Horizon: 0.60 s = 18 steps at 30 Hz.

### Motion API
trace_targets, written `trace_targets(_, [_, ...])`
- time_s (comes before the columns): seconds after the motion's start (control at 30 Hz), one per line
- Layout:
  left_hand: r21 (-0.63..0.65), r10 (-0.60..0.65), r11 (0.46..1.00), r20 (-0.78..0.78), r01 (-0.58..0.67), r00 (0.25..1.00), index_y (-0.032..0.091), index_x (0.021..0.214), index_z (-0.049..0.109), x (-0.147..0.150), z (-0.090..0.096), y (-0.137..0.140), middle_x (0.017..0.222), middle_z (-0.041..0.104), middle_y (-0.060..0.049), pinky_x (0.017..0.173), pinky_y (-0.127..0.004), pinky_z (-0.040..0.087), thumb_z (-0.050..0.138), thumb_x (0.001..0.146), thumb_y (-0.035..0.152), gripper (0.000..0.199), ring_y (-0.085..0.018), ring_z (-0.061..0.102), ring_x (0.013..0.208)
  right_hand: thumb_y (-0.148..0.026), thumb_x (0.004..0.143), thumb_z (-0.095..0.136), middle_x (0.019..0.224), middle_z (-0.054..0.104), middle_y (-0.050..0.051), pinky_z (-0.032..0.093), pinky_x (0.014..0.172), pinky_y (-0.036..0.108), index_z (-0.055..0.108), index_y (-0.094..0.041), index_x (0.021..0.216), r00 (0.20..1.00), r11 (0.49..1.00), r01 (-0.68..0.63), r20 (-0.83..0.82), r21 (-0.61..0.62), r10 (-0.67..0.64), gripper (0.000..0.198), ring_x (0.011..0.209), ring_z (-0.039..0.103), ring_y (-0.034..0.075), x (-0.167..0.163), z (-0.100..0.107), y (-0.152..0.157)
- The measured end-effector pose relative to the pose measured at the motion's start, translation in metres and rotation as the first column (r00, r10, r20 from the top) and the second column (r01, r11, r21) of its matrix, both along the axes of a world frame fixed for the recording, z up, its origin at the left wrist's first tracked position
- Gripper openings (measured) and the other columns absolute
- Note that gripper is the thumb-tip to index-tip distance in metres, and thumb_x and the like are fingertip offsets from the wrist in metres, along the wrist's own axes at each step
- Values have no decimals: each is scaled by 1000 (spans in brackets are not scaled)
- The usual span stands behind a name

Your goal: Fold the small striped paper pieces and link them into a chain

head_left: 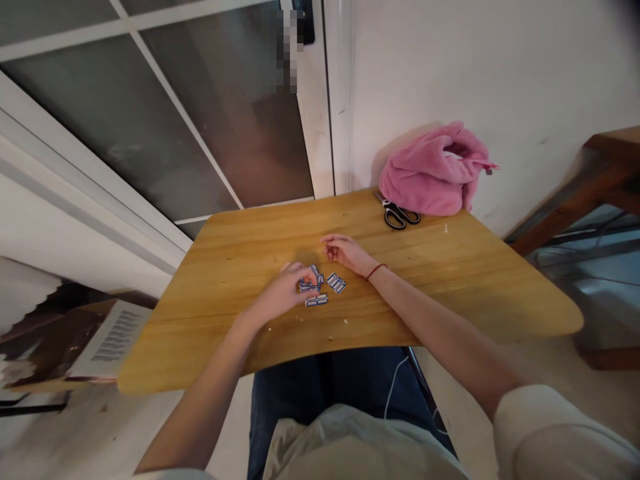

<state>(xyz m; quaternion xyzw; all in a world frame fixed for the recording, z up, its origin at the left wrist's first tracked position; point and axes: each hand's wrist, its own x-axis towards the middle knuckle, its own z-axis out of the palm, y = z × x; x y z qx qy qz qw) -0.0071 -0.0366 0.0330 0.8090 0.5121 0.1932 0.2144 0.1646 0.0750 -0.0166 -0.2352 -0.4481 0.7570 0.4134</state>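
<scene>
Several small flat rectangular pieces, white with blue edges, lie bunched near the middle of the wooden table [400,300]. My left hand [285,291] curls around the left side of this bunch [313,271], its thumb and fingers on some of the pieces. Its palm side is partly hidden. A short row of the same pieces [337,283] lies to the right, and another small group [317,301] sits just nearer to me. Beyond the right-hand row, my right hand [349,253] is held with loosely bent fingers and nothing visible in them. A red cord circles that wrist.
Black-handled scissors [395,215] lie at the table's back edge, partly under a pink plush cloth item [435,170]. White specks dot the tabletop near me. A glazed door [225,100] stands behind, a box with a printed sheet [113,340] at left, wooden furniture [615,160] at right.
</scene>
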Motion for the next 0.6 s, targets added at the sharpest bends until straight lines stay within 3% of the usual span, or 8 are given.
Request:
trace_targets(0.27, [-10,-22,1000,-65,22,998,22,81,59,2,-6,-16,90,50,-2,83,-30,35,60,76,28,9,-19,43,90,-16,67,55,60,59,1,37,52,21,59,-12,82,1000,1000,-8,-9,3,8,15,51,49,8,-1,-3,3])
trace_targets(0.6, [-116,64,992,166,-44,984,18,80,52,-11,-6,6,72,51,2,65,-25,36,44,85,33,18,-13,45,69,-17,66,57,59,59,1,36,52,20,59,-13,81,1000,1000,-5,-13,2,5,16,52,49,8,-1,-2,1])
